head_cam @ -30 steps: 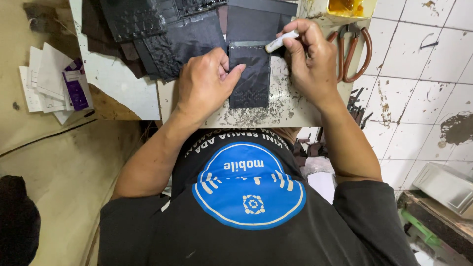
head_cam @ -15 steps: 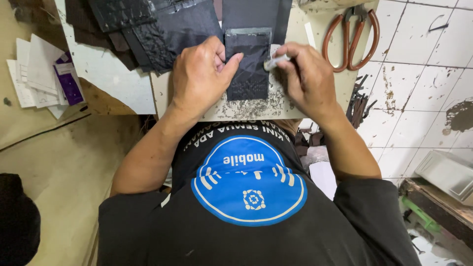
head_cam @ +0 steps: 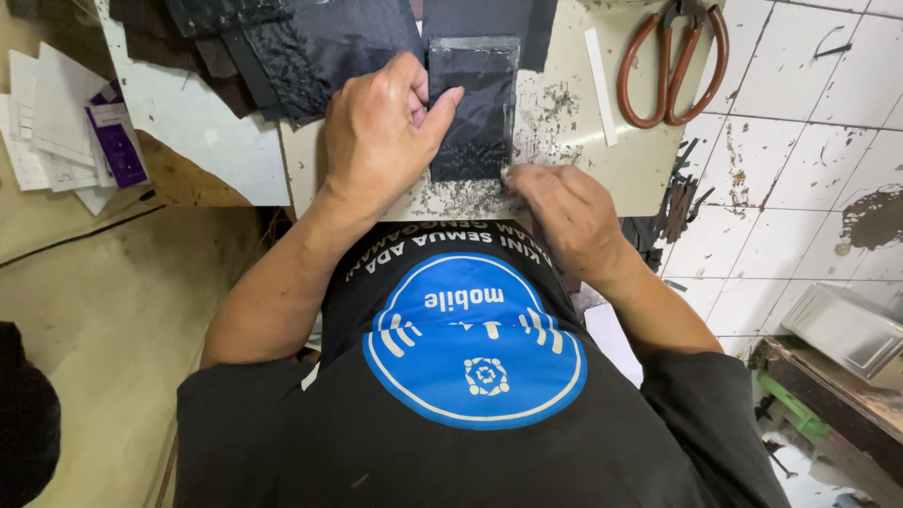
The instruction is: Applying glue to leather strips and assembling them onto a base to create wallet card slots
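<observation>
A black rectangular leather piece (head_cam: pixel 478 103) with a pale border lies on a scuffed cream cutting board (head_cam: pixel 564 122). My left hand (head_cam: pixel 384 132) presses down on its left edge, thumb stretched onto the leather. My right hand (head_cam: pixel 562 212) is pinched at the piece's lower right corner. Its fingers close on a small white tool (head_cam: pixel 511 171), of which only the tip shows.
Red-handled scissors (head_cam: pixel 673 61) and a white strip (head_cam: pixel 600 85) lie on the board's right side. Dark material pieces (head_cam: pixel 310 42) are stacked at the top left. Papers with a purple booklet (head_cam: pixel 115 141) lie far left. A metal box (head_cam: pixel 847 329) sits lower right on the tiled floor.
My right hand has drawn the white tool from the piece's top right corner down its right edge to the lower corner. My left hand has stayed pressing on the leather.
</observation>
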